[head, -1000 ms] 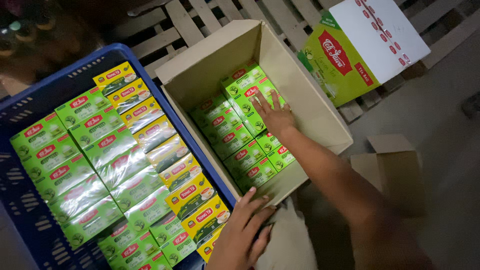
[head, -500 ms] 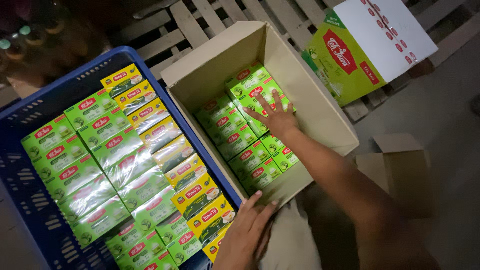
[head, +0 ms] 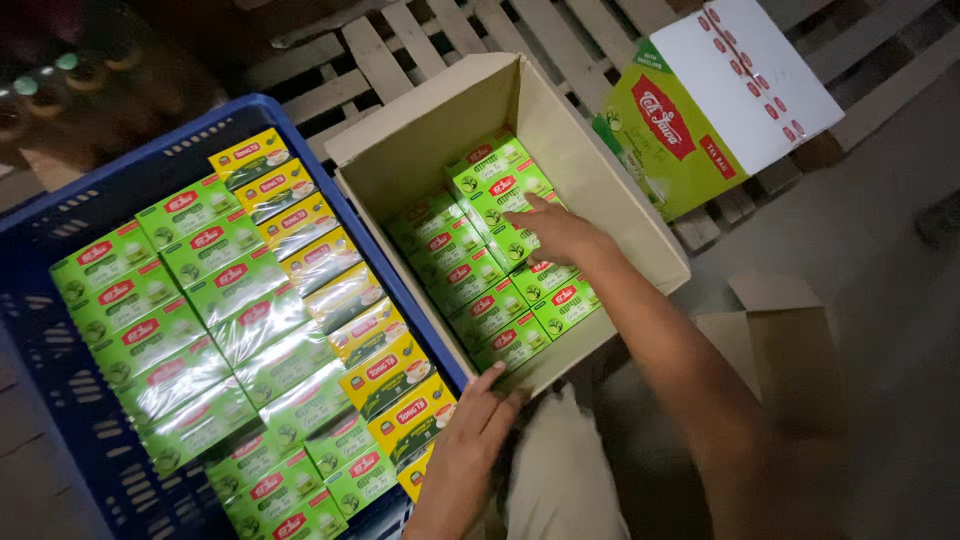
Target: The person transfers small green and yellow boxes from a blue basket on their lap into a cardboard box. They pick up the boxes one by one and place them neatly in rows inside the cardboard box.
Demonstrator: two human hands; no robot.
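The open carton (head: 620, 200) is matt brown cardboard, its walls smooth. The green tea boxes (head: 470, 270) inside and in the blue plastic crate (head: 60, 400) wear glossy film. The pallet (head: 390, 50) is rough bare wood.

1. The crate (head: 60, 215) sits left, packed with tea boxes (head: 200, 300).
2. Just right of it — the open carton (head: 600, 190), more tea boxes (head: 470, 275) inside.
3. Behind, on the pallet (head: 400, 45) — a printed carton (head: 715, 100).

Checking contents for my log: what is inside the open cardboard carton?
The cardboard carton holds two rows of green tea boxes. The right hand rests on them, covering some. Any layer beneath is hidden.
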